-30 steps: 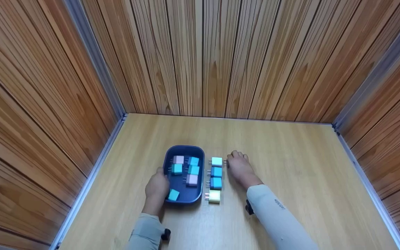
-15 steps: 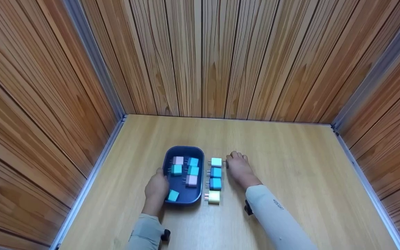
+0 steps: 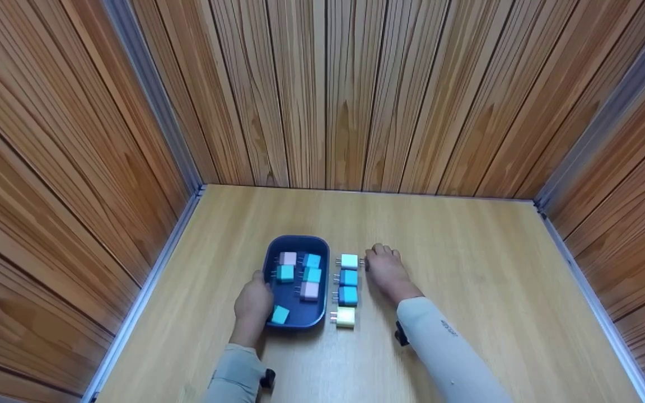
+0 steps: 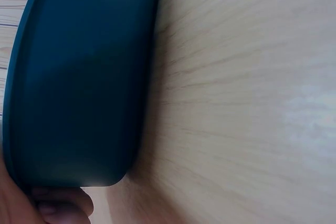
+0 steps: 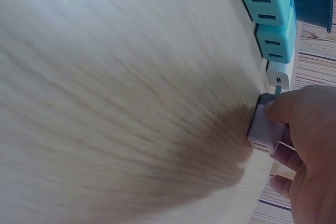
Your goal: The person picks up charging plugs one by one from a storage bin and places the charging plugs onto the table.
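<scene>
My left hand (image 3: 253, 302) grips the left wall of a dark blue plastic tub (image 3: 297, 242); in the left wrist view its curled fingers (image 4: 65, 203) show at the tub's end. Several plug chargers lie inside, among them a pink charger (image 3: 309, 290) and a tilted teal charger (image 3: 280, 314). On the right, my right hand (image 3: 388, 270) pinches a pale lilac charger (image 5: 265, 129) low at the tabletop, thumb on one side. Its prongs point toward a whitish charger (image 3: 349, 261), the far one in a row beside the tub. Whether they touch it, I cannot tell.
Nearer in that row come two blue chargers (image 3: 348, 277) and a pale yellow charger (image 3: 345, 317), prongs facing the tub. The wooden table (image 3: 457, 252) is enclosed by a plank-patterned back wall (image 3: 345, 101) and side walls with grey metal edges.
</scene>
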`<state>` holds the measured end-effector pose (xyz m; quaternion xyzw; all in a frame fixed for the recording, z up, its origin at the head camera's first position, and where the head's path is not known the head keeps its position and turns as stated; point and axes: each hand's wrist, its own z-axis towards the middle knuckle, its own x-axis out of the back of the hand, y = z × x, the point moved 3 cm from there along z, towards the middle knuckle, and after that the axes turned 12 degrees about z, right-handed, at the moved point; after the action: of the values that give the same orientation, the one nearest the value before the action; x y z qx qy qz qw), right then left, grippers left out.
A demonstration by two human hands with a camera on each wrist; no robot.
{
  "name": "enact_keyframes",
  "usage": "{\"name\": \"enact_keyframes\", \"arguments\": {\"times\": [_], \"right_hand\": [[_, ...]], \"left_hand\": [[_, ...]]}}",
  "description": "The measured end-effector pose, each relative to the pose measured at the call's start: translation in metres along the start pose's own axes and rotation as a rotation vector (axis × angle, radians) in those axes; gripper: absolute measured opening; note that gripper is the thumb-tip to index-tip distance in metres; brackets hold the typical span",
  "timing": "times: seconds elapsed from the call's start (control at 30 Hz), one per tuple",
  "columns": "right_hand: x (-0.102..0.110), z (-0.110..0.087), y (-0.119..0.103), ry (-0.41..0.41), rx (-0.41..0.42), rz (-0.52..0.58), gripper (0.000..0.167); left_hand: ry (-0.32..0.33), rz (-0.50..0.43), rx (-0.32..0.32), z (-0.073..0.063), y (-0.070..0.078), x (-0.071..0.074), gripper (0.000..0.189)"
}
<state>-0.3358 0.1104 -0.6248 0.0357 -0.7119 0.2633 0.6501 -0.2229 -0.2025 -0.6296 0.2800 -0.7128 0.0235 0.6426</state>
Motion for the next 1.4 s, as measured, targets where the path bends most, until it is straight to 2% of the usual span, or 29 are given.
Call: {"name": "enact_keyframes", "arguments": {"times": [0.23, 0.4, 0.63, 0.87, 1.1, 1.27, 1.4], "right_hand": [[0.003, -0.001, 0.001, 0.015, 0.020, 0.025, 0.038], [0.005, -0.001, -0.001, 0.033, 0.004, 0.043, 0.041], [0.013, 0.000, -0.009, 0.082, 0.006, 0.101, 0.044], [0.025, 0.002, -0.016, 0.096, 0.023, 0.153, 0.045], [0.036, 0.001, -0.029, 0.102, 0.035, 0.198, 0.047], [0.039, -0.001, -0.045, 0.101, 0.033, 0.223, 0.047], [0.039, -0.003, -0.060, 0.108, 0.064, 0.211, 0.046]], "left_hand": [[0.002, -0.006, 0.003, 0.000, 0.000, 0.000, 0.041], [0.001, -0.011, 0.003, 0.000, 0.000, 0.000, 0.041], [0.036, -0.015, -0.030, -0.002, -0.001, 0.002, 0.043], [0.035, -0.003, -0.032, -0.001, -0.001, 0.002, 0.042], [0.025, -0.015, -0.026, -0.001, -0.001, 0.002, 0.043], [0.022, -0.023, -0.026, -0.001, -0.001, 0.001, 0.041], [0.018, -0.021, -0.025, -0.001, -0.001, 0.000, 0.043]]}}
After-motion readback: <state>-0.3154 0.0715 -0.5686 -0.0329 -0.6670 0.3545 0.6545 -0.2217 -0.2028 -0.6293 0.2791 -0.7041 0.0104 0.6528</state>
